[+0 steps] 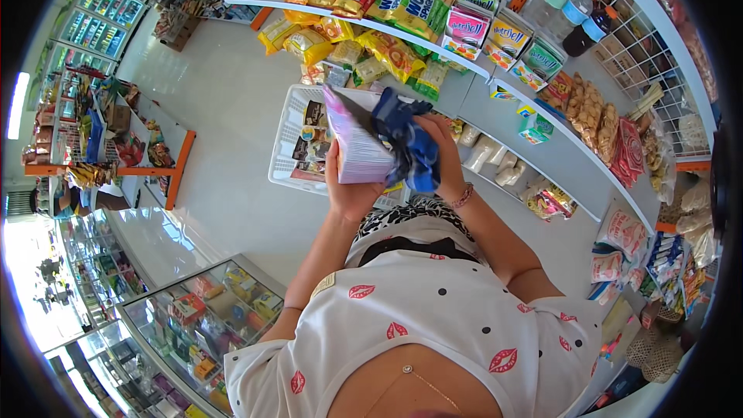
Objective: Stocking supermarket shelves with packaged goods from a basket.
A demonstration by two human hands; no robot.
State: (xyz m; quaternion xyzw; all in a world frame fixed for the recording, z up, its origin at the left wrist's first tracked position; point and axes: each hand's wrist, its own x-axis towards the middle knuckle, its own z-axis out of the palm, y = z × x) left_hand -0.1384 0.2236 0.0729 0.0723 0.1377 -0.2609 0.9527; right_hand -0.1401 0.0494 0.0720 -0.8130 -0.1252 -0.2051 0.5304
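Note:
My left hand (352, 188) grips the lower part of a pink and white printed carton (361, 154), tilted in front of me. In my right hand (444, 154) is a bunched blue checked cloth (413, 139), pressed against or very close to the carton's right side; the exact contact is hidden. Beneath both hands, a white plastic basket (280, 139) holds several dark and light packets (313, 148). The cloth and carton cover part of the basket.
A curved-looking grey shelf (511, 145) to the front and right carries noodle packs (415, 0), Nutrijell boxes (467, 26), bottles (572, 14) and bagged snacks (586, 110). A glass display case (203, 313) stands at lower left. An orange-edged rack (181, 168) is farther left, across the tiled floor (226, 98).

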